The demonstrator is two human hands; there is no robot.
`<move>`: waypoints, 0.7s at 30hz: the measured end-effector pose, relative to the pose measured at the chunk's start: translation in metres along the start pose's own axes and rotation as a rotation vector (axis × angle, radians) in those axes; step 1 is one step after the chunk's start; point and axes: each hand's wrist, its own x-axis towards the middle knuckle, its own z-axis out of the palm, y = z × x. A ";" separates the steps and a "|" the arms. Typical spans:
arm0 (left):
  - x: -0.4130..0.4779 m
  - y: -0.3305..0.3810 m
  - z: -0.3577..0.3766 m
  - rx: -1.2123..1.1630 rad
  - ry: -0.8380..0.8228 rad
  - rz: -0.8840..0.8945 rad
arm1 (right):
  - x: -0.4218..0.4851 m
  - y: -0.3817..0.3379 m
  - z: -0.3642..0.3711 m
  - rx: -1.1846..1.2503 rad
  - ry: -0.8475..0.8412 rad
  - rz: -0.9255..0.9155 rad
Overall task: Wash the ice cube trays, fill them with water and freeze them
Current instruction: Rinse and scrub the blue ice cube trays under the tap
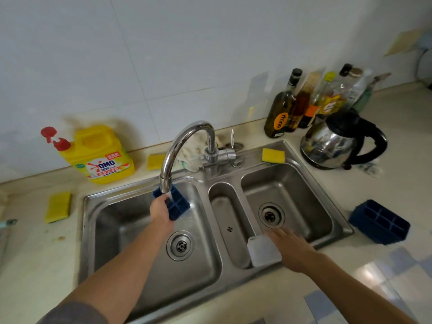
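Blue ice tray (178,206): tilted under the tap (184,141) spout, above the left basin of the sink (210,293); water falls on it.
Your right hand (292,249): nearest you, over the front of the right basin. The fingers (277,236) are straight and flat, grasping nothing. It is blurred, so you cannot tell whether it touches the white plastic piece (263,253) just beside it.
White plastic piece: lies on the ridge between the middle and right basins.
Your left hand (161,210): fingers curled round the blue ice tray's near edge.
Second blue ice tray (379,222): on the bench (397,183) right of the sink, well apart from both hands.
Far bench: yellow detergent jug (102,155) at left, kettle (339,141) and bottles (304,104) at right.
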 end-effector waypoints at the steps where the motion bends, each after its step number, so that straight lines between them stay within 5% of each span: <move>1: 0.000 -0.001 0.001 0.012 0.008 0.007 | -0.002 0.002 0.003 -0.029 -0.003 -0.002; 10: -0.009 -0.011 0.004 0.107 0.074 -0.031 | -0.003 0.000 -0.003 -0.103 -0.025 -0.023; 21: -0.032 -0.005 -0.004 0.002 -0.060 -0.159 | 0.039 -0.109 -0.081 0.509 0.182 -0.177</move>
